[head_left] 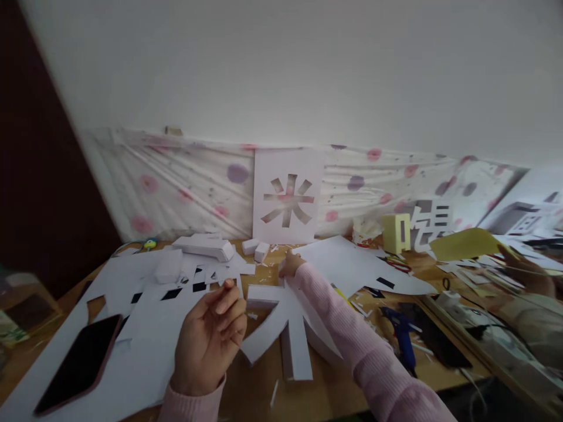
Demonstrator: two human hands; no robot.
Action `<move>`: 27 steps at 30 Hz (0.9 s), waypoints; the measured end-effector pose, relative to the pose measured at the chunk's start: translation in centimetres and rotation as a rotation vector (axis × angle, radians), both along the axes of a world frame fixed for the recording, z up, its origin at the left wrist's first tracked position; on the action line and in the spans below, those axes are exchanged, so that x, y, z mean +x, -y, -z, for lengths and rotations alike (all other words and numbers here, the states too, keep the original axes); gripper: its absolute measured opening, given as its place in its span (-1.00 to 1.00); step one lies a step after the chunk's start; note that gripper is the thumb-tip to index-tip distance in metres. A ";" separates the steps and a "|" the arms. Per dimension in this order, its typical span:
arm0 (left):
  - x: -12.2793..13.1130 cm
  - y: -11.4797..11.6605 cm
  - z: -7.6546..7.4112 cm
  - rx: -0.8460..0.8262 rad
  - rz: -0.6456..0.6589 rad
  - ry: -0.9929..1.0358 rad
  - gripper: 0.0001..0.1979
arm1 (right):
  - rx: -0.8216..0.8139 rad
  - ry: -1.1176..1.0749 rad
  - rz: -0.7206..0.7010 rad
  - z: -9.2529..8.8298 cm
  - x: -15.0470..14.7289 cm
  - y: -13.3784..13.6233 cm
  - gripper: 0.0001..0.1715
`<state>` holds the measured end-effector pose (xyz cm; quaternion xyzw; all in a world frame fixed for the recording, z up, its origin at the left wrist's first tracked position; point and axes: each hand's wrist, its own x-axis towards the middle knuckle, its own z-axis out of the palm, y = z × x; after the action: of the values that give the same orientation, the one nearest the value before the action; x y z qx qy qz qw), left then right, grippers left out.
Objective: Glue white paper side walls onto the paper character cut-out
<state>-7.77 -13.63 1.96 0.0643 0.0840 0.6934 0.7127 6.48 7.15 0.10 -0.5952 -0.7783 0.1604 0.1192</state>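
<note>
A white three-dimensional paper character (281,325) with several strokes lies in front of me on the wooden table. My right hand (291,265) reaches across to its far end, with fingers closed around the top of the upright stroke; the fingertips are partly hidden. To the left of the character, my left hand (210,337) is raised, palm turned inward. Its fingers are curled and the thumb meets the index finger; whether something small sits between them I cannot make out. Behind stands a white sheet (264,161) with a matching cut-out, leaning on the wall covering.
White paper sheets (145,357) with a phone (81,363) lie at left. White paper strokes (204,246) and small blocks (261,252) sit behind. A blue glue gun (402,337) lies at right. Another person's hand (525,272) holds a yellow sheet (466,244) farther right.
</note>
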 end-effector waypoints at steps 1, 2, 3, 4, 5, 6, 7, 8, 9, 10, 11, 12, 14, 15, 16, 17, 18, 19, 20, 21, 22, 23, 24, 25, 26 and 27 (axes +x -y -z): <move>-0.1 -0.2 0.6 -0.021 0.001 0.010 -0.69 | 0.025 -0.041 -0.038 -0.2 0.4 0.4 -0.60; -0.1 -0.4 1.1 -0.039 0.000 0.021 -0.67 | 0.056 -0.094 -0.083 -0.6 1.0 1.1 -0.62; -0.1 -0.8 1.7 -0.059 -0.004 0.025 -0.66 | 0.096 -0.153 -0.132 -1.0 1.6 2.1 -0.65; 0.0 -1.2 2.3 -0.086 -0.018 0.020 -0.65 | 0.140 -0.213 -0.187 -1.2 2.3 3.5 -0.68; 0.3 -1.6 2.9 -0.125 -0.041 0.003 -0.65 | 0.184 -0.275 -0.240 -1.3 3.0 5.2 -0.71; 0.7 -2.0 3.5 -0.175 -0.062 -0.021 -0.65 | 0.227 -0.331 -0.289 -1.1 3.6 7.2 -0.73; 1.3 -2.3 4.0 -0.230 -0.068 -0.046 -0.66 | 0.260 -0.372 -0.333 -0.5 4.1 9.3 -0.74; 2.1 -2.5 4.4 -0.283 -0.057 -0.066 -0.66 | 0.311 -0.422 -0.389 0.3 4.4 11.3 -0.74; 3.0 -2.6 4.8 -0.331 -0.025 -0.078 -0.67 | 0.457 -0.489 -0.500 1.4 4.5 13.2 -0.72; 4.0 -2.6 5.1 -0.367 0.026 -0.078 -0.66 | 0.560 -0.510 -0.581 2.5 4.5 14.8 -0.65; 4.9 -2.5 5.3 -0.386 0.083 -0.073 -0.64 | 0.600 -0.505 -0.623 3.6 4.4 16.0 -0.55; 5.8 -2.4 5.6 -0.390 0.128 -0.067 -0.62 | 0.604 -0.521 -0.599 4.6 4.2 16.8 -0.49; 7.3 -2.1 6.2 -0.356 0.164 -0.051 -0.58 | 0.575 -0.579 -0.528 6.1 4.1 17.6 -0.49; 7.9 -1.9 6.5 -0.326 0.169 -0.041 -0.56 | 0.553 -0.624 -0.489 6.5 4.1 17.6 -0.54; 8.4 -1.9 6.9 -0.296 0.173 -0.035 -0.55 | 0.537 -0.676 -0.457 6.7 4.3 17.5 -0.62; 8.8 -1.8 7.3 -0.278 0.182 -0.031 -0.55 | 0.516 -0.725 -0.422 6.8 4.4 17.4 -0.72; 9.2 -1.9 7.5 -0.272 0.198 -0.028 -0.55 | 0.502 -0.779 -0.382 6.8 4.6 17.2 -0.82; 9.5 -1.9 7.7 -0.274 0.219 -0.029 -0.57 | 0.481 -0.834 -0.327 6.7 4.8 17.1 -0.91; 9.9 -2.0 7.8 -0.279 0.239 -0.037 -0.58 | 0.448 -0.886 -0.259 6.6 4.9 17.0 -0.98; 10.2 -2.1 7.7 -0.284 0.251 -0.047 -0.60 | 0.409 -0.930 -0.187 6.6 5.0 17.0 -0.95; 10.4 -2.1 7.6 -0.283 0.255 -0.061 -0.62 | 0.377 -0.968 -0.123 6.6 5.1 16.9 -0.92; 10.7 -2.2 7.3 -0.282 0.257 -0.078 -0.62 | 0.349 -1.000 -0.075 6.7 5.3 16.9 -0.92; 11.0 -2.3 7.1 -0.279 0.257 -0.097 -0.61 | 0.332 -1.026 -0.047 6.8 5.4 16.8 -0.93; 11.3 -2.4 6.9 -0.280 0.258 -0.115 -0.59 | 0.321 -1.046 -0.035 6.9 5.7 16.8 -0.95; 11.7 -2.5 6.7 -0.287 0.256 -0.134 -0.58 | 0.318 -1.063 -0.036 7.1 6.0 16.7 -0.97; 12.1 -2.7 6.6 -0.301 0.255 -0.153 -0.57 | 0.315 -1.073 -0.036 7.2 6.4 16.6 -0.99</move>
<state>4.35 -10.95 -4.65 0.0195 0.2316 0.5702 0.7880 12.88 -9.44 -7.09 -0.3916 -0.6331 0.3248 0.5834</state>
